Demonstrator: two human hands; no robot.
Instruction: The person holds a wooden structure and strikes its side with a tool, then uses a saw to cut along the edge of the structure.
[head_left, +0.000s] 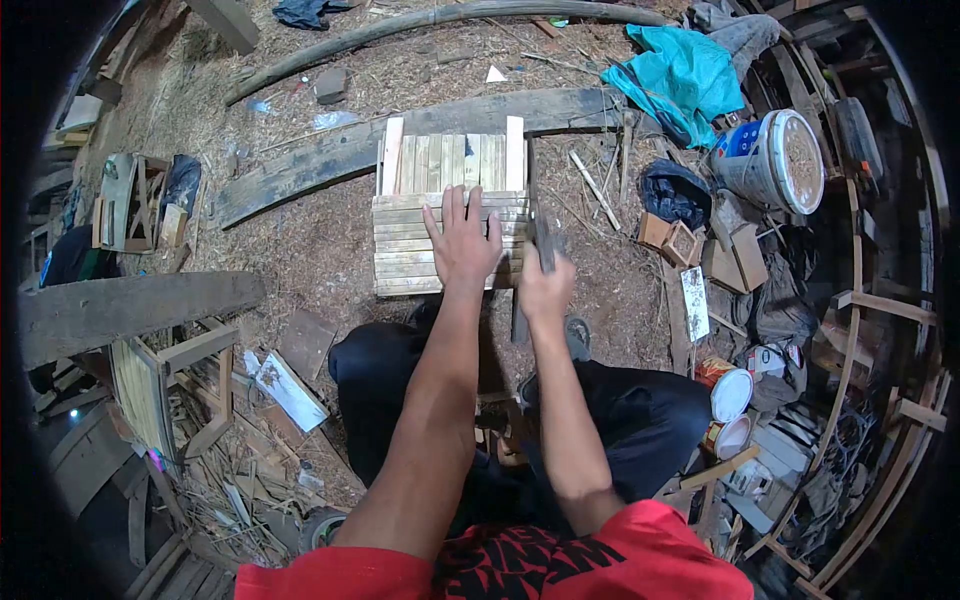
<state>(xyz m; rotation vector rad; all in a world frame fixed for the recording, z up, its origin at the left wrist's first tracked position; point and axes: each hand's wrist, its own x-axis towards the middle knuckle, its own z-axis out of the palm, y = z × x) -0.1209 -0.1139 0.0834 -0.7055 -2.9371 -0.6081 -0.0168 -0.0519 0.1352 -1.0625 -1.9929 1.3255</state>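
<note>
A small wooden piece faced with bamboo slats (405, 245) lies in front of me, two pale posts (515, 155) standing out at its far end. My left hand (465, 240) is spread flat on the slats, fingers apart and pointing away from me. At the right edge of the piece, my right hand (547, 285) is closed around a dark grey flat tool (542, 240), blurred by motion, whose kind I cannot tell. A narrow dark strip (520, 322) runs along that same edge, partly hidden by the right hand.
A long weathered plank (300, 182) lies behind the piece on the chip-covered ground. To the right are a white bucket (795, 160), a teal sheet (675, 80) and wood offcuts (740, 255). A thick board (140, 310) and a wooden frame (200, 350) stand at the left.
</note>
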